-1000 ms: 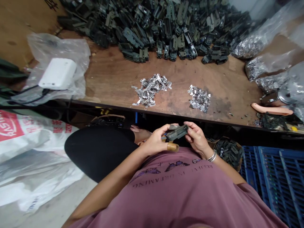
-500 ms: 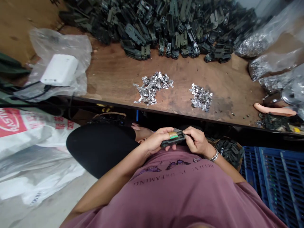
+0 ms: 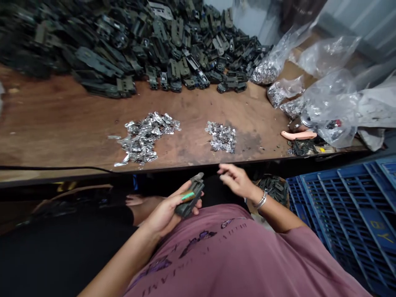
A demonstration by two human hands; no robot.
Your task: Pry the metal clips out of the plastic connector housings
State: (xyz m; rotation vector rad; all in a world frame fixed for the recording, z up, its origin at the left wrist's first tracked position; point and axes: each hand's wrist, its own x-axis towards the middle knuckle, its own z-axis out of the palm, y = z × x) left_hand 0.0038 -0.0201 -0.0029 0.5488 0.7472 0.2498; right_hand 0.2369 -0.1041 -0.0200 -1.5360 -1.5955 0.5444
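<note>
My left hand is closed round a dark plastic housing, which is long, narrow and tilted up to the right. A tan and bright green patch shows at my left thumb, lying against the housing; I cannot tell what it is. My right hand, with a silver bracelet at the wrist, is apart from the housing, near the table's front edge. Its fingers are partly bent and spread, with nothing visible in them. Beyond the hands, small shiny metal pieces lie in a larger heap and a smaller heap on the wooden table.
Similar dark housings are piled along the table's back. Clear plastic bags, some with metal pieces, stand at the right by a pinkish handle. Below are a box of dark parts and blue plastic crates.
My right hand has left the housing and its fingers have opened. The left hand still holds the housing, now tilted more steeply. The view has turned to the right.
</note>
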